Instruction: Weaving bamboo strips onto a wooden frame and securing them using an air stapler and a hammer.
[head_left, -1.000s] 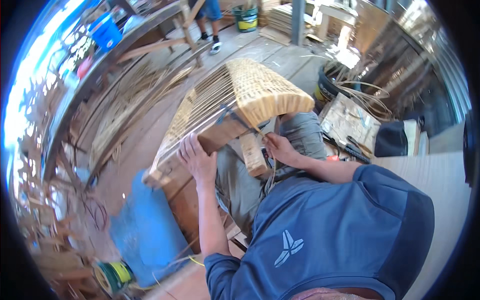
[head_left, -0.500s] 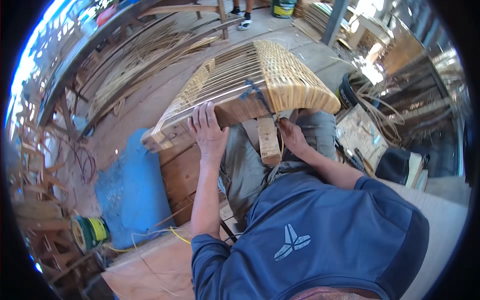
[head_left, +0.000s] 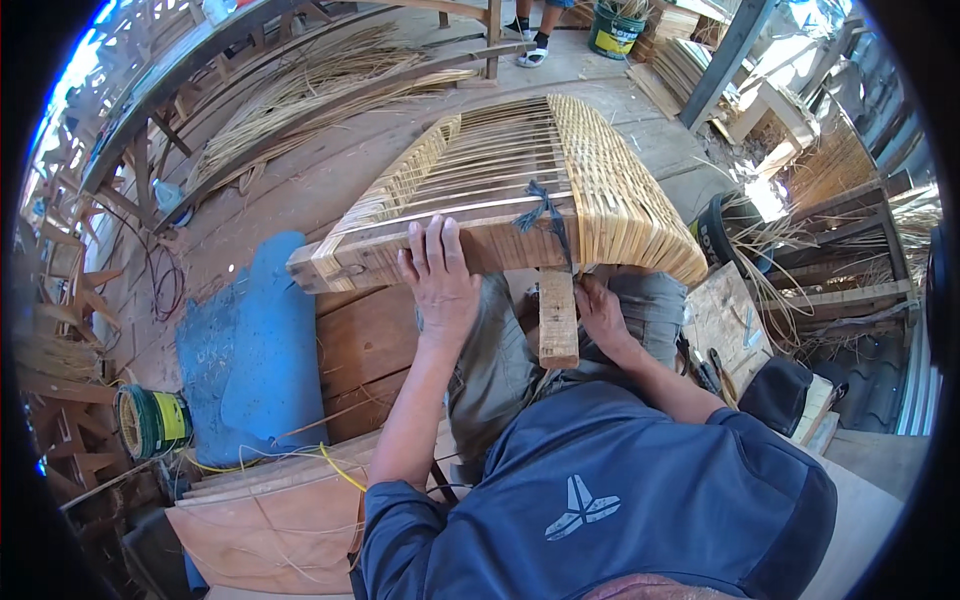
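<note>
A wooden frame (head_left: 490, 243) wound with pale rattan strips (head_left: 625, 190) lies tilted across my lap, its near beam toward me. My left hand (head_left: 442, 280) grips this beam left of centre, fingers hooked over its upper edge. A dark blue cord (head_left: 541, 203) is knotted round the beam. Below the knot a short wooden block (head_left: 558, 325) sticks out toward me. Just right of the block, my right hand (head_left: 603, 312) is closed under the woven side, its fingertips partly hidden by the frame. What they pinch is too small to make out.
A blue sheet (head_left: 270, 350) lies on the plank floor to the left, near a green bucket (head_left: 155, 418). Pliers (head_left: 712, 375) and a black pouch (head_left: 778, 392) are at my right. Loose strips (head_left: 290, 100) lie under a bench; another person's feet (head_left: 533, 50) stand beyond.
The view has shifted, so the frame appears farther right and slightly lower. Both hands keep their places on it. A thin strip that hung below my right hand no longer shows.
</note>
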